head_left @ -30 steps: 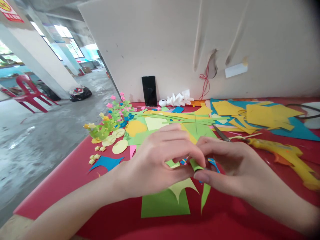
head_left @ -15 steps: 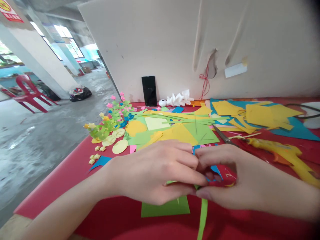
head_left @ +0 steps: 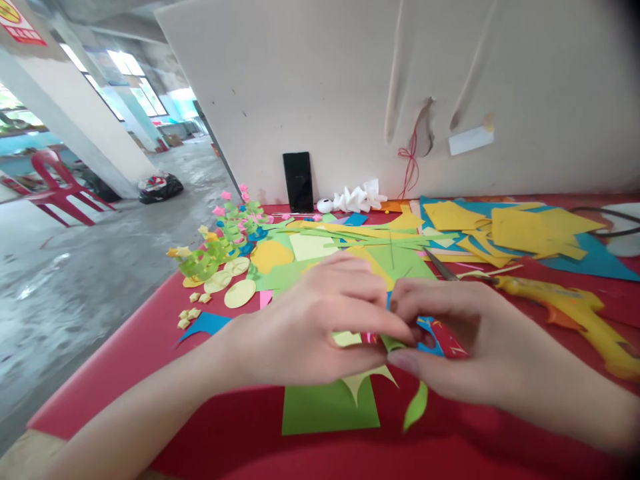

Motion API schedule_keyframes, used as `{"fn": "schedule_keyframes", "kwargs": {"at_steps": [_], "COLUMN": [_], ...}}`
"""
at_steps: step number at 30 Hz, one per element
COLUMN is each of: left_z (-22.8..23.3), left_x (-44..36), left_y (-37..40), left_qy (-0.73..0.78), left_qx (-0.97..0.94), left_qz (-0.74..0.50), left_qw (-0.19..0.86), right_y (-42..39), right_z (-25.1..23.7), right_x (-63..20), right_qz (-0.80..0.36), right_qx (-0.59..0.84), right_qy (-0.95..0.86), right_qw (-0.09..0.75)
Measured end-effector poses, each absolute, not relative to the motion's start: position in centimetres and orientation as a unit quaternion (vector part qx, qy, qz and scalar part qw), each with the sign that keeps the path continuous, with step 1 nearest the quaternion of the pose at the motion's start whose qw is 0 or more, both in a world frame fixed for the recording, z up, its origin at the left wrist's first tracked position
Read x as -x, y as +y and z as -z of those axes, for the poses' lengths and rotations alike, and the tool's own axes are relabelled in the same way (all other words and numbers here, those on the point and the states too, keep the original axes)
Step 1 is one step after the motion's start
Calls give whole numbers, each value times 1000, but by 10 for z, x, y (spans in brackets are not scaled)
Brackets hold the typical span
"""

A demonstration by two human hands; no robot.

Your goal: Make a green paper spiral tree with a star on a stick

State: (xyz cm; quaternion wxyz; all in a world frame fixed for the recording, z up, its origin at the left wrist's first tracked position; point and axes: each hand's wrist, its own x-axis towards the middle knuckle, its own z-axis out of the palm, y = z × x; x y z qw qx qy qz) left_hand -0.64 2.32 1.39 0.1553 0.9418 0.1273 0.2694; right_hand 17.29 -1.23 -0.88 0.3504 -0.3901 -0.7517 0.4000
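Both hands have lifted since earlier, left hand (head_left: 310, 327) and right hand (head_left: 465, 340) pinching the light, floppy green paper strip (head_left: 395, 344) at its rolled end, tail dangling toward six o'clock.

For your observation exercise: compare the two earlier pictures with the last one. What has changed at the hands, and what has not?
Both hands, left and right, dipped low half a second ago and have risen again, keeping hold of the green strip. Its hanging tail, straight before, now curls up shorter. The green sheet, glue gun, scissors and yellow paper stayed put.
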Motion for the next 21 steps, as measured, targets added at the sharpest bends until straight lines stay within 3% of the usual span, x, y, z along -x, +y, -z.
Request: {"fn": "schedule_keyframes", "kwargs": {"at_steps": [4, 10, 17, 21], "left_z": [-15, -12, -9, -11], "left_x": [7, 6, 1, 4], "left_y": [24, 24, 21, 21], "left_qy": [80, 135, 158, 119], "left_qx": [-959, -918, -905, -929], "left_qz": [-215, -343, -373, -330], "left_qw": [166, 149, 133, 121], "right_y": [-11, -9, -15, -15], "right_z": [6, 3, 8, 8], "right_x": [-174, -177, -169, -172], "right_qz": [-384, -402, -446, -452], "right_qx": [392, 403, 405, 415], "right_qy": [-783, -756, -705, -721], "right_qw": [294, 323, 375, 323]}}
